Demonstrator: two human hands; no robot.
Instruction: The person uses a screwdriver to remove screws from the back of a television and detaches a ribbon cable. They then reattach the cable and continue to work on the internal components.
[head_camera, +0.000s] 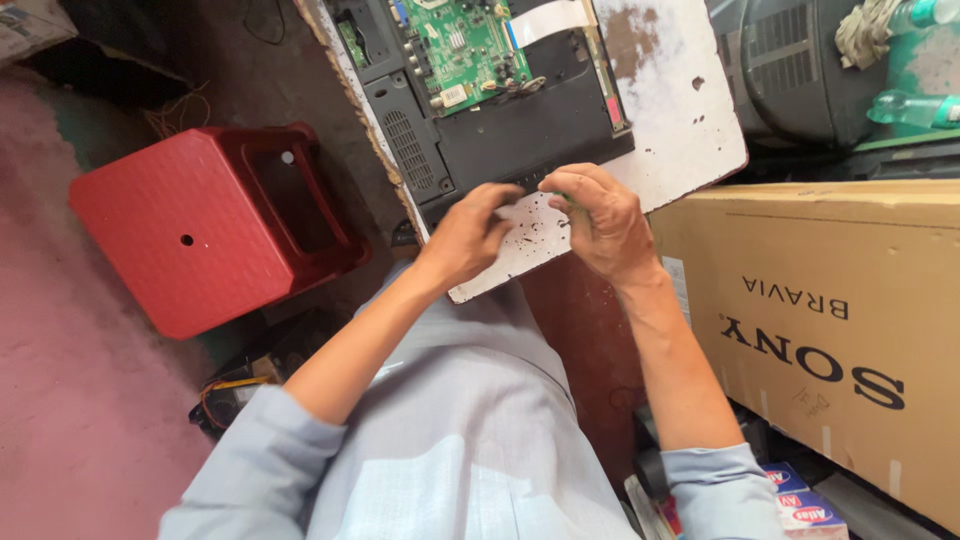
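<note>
Television back panel (520, 130), black and opened up, is lying on the chipped white board (680, 110) in front of me, its near edge right under my fingers, with the green circuit board (465, 45) and a white ribbon cable (545, 20) showing at its far end. Going from the left: a red plastic stool (200, 225) is standing tipped on the pinkish floor, well apart from the work. Next, my left hand (470, 235) is reaching in with fingers half curled, the fingertips touching the panel's near edge; I cannot tell whether it is pinching anything. Just beside it, my right hand (600, 225) is curling its fingers together as if pinching something small and greenish, but what it is I cannot make out. The two hands are sitting close, nearly touching, above the board's corner. Further right a big brown cardboard box (830, 330) is lying on its side, and behind it a dark old set casing (790, 60) is leaning. To do this bit well, I am judging that the left hand should be steadying the panel flat while the right works with light, small moves, keeping whatever tiny piece it has over the board so it is not dropping to the floor
</note>
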